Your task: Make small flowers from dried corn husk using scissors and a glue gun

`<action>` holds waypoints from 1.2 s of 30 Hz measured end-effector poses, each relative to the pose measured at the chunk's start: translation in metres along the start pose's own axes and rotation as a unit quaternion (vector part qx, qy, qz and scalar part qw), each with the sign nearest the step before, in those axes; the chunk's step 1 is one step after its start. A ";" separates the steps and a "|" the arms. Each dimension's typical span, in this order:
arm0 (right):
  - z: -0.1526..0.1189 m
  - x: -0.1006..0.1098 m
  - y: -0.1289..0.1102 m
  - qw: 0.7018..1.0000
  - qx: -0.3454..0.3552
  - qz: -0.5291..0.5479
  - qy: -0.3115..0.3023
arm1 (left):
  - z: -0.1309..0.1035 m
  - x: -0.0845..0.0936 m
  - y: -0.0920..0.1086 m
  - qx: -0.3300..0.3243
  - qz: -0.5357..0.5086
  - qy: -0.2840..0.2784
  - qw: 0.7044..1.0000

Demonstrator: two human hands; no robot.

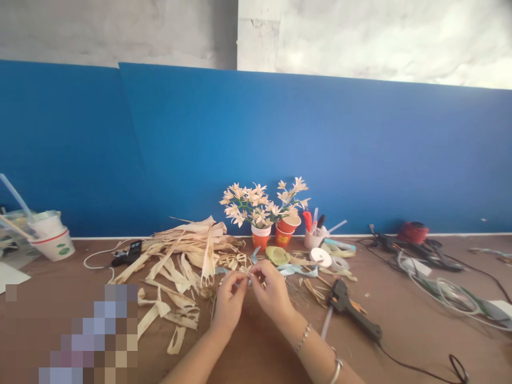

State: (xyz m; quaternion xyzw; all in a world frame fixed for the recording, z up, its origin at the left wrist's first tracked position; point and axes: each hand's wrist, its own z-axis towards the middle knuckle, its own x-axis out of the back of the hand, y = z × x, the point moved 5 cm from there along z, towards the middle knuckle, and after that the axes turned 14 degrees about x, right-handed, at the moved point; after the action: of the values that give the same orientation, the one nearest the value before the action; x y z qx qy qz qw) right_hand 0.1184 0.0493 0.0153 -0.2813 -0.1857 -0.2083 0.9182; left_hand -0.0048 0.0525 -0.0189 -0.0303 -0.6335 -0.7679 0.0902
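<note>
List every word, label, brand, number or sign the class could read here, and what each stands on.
None can be read.
Lower right orange cup: yellow marks, too small and blurred to read.
Left orange cup: a faint mark, unreadable.
White tub: green leaf-like shapes; no readable words.
Glue gun: any marking is too small to read.

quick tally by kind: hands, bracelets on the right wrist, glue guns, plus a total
Hands: 2 (left hand, right hand)
Bracelets: 2 (beaded one, plain bangle)
Glue guns: 1 (dark glue gun)
Total: 5
</note>
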 end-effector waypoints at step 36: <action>0.001 -0.005 0.028 0.932 -0.288 0.222 -0.009 | -0.001 0.000 0.006 -0.034 0.030 0.000 0.999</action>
State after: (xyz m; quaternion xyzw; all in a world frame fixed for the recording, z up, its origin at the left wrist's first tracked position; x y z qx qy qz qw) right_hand 0.1277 0.0725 0.0016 -0.5692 -0.0585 -0.0414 0.8191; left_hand -0.0038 0.0508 -0.0132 -0.0525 -0.6056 -0.7861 0.1119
